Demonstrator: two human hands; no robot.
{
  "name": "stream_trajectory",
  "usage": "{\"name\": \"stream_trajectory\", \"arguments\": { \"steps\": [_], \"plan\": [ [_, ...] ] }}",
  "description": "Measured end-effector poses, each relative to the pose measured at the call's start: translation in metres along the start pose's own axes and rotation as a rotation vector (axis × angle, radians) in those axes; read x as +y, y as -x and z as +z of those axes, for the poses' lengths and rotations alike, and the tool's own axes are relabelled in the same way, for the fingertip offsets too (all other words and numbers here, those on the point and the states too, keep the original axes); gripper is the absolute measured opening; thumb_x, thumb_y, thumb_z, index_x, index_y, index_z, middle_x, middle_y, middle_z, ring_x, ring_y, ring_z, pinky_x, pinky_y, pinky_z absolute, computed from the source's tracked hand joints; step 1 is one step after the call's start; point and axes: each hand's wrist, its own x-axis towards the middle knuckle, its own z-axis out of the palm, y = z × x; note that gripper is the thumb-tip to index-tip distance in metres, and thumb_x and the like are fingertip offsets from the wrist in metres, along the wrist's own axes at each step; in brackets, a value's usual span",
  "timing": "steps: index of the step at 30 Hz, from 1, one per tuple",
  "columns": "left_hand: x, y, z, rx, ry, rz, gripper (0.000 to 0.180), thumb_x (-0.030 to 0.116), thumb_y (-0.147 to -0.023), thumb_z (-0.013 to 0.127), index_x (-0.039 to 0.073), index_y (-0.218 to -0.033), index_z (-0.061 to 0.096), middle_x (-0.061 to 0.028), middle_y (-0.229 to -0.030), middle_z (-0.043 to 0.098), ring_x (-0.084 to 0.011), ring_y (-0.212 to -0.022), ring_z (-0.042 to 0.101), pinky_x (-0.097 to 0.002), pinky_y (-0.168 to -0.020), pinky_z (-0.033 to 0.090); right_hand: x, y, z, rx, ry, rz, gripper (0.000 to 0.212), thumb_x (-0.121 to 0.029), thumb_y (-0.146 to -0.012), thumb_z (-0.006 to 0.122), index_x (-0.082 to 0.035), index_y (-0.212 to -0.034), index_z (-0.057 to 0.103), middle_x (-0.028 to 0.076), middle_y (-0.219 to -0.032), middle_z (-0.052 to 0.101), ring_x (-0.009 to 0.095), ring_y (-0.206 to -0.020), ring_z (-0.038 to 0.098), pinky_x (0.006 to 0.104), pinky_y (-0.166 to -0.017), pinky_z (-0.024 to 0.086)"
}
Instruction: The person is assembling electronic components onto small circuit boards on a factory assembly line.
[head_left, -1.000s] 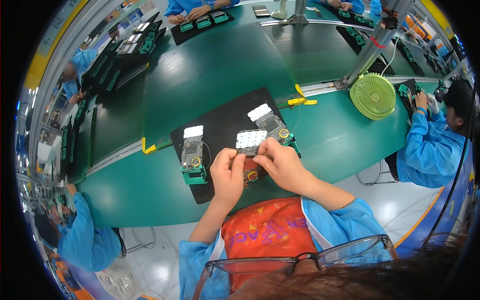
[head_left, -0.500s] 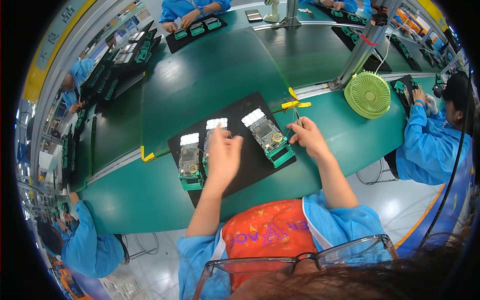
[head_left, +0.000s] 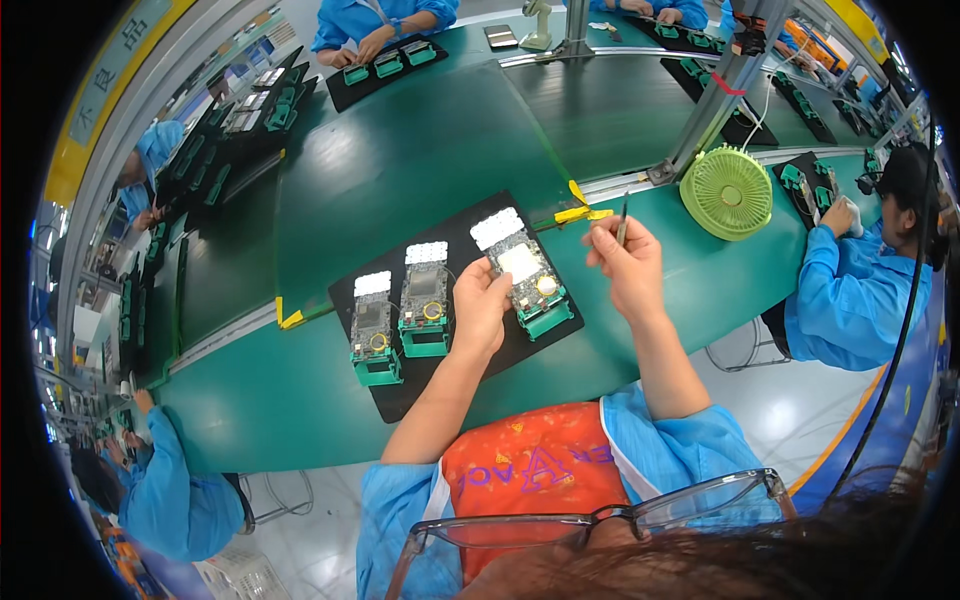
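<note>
Three circuit boards, each with a white block at its far end and a green holder at its near end, lie on a black mat (head_left: 455,375). My left hand (head_left: 482,308) grips the left edge of the right circuit board (head_left: 518,248) between thumb and fingers. A bright pale square and a round pale part show on that board. Nearer my left forearm are the middle circuit board (head_left: 425,283) and the left circuit board (head_left: 373,318), each with a yellow ring. My right hand (head_left: 632,272) is closed around slim tweezers (head_left: 624,222), tip up, right of the boards.
A green fan (head_left: 727,193) stands to the right by a metal post (head_left: 715,105). Yellow tape (head_left: 583,212) marks the belt edge beyond the mat. Co-workers sit at the right (head_left: 860,280), the left (head_left: 170,490) and across (head_left: 385,25), with black trays of green holders around.
My left hand has moved right, from over the middle board to the right board's edge. My right hand has turned the tweezers upward. A bright square now shows on the right board.
</note>
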Motion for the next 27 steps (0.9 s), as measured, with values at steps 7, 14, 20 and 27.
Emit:
{"name": "stream_trajectory", "arguments": {
  "steps": [7, 14, 20, 27],
  "plan": [
    [0.023, 0.032, 0.013, -0.049, -0.302, 0.296, 0.015, -0.003, -0.092, 0.052, -0.006, -0.105, 0.059, -0.0023, -0.091, 0.062, -0.003, -0.076, 0.055, -0.0194, -0.065, 0.045, -0.012, 0.026, 0.044, -0.195, 0.453, -0.254, 0.008, 0.0, -0.076, 0.071, 0.003, -0.082, 0.067, 0.003, -0.069, 0.059, 0.005, -0.057, 0.051, 0.0213, -0.05, 0.039],
    [0.032, 0.047, 0.014, -0.116, -0.439, 0.477, 0.013, -0.004, -0.091, 0.053, -0.006, -0.101, 0.06, -0.0025, -0.092, 0.055, -0.0027, -0.07, 0.051, -0.0187, -0.058, 0.042, -0.012, 0.032, 0.058, -0.226, 0.519, -0.373, 0.009, -0.001, -0.073, 0.07, 0.001, -0.082, 0.068, 0.006, -0.067, 0.058, 0.011, -0.051, 0.05, 0.0255, -0.046, 0.037],
    [0.04, 0.052, 0.016, -0.115, -0.551, 0.518, 0.015, -0.005, -0.09, 0.053, -0.006, -0.102, 0.06, -0.0044, -0.093, 0.056, -0.004, -0.07, 0.051, -0.0191, -0.057, 0.042, -0.014, 0.033, 0.057, -0.233, 0.551, -0.385, 0.008, 0.0, -0.072, 0.07, 0.0, -0.08, 0.068, 0.006, -0.067, 0.059, 0.012, -0.051, 0.052, 0.0258, -0.045, 0.039],
    [0.045, 0.056, 0.018, -0.135, -0.6, 0.567, 0.017, -0.006, -0.089, 0.052, -0.007, -0.104, 0.059, -0.0075, -0.095, 0.056, -0.0068, -0.072, 0.053, -0.0201, -0.059, 0.044, -0.014, 0.03, 0.053, -0.273, 0.558, -0.461, 0.01, 0.001, -0.069, 0.069, -0.001, -0.079, 0.067, 0.007, -0.067, 0.06, 0.015, -0.053, 0.056, 0.026, -0.046, 0.041]
  ]
}}
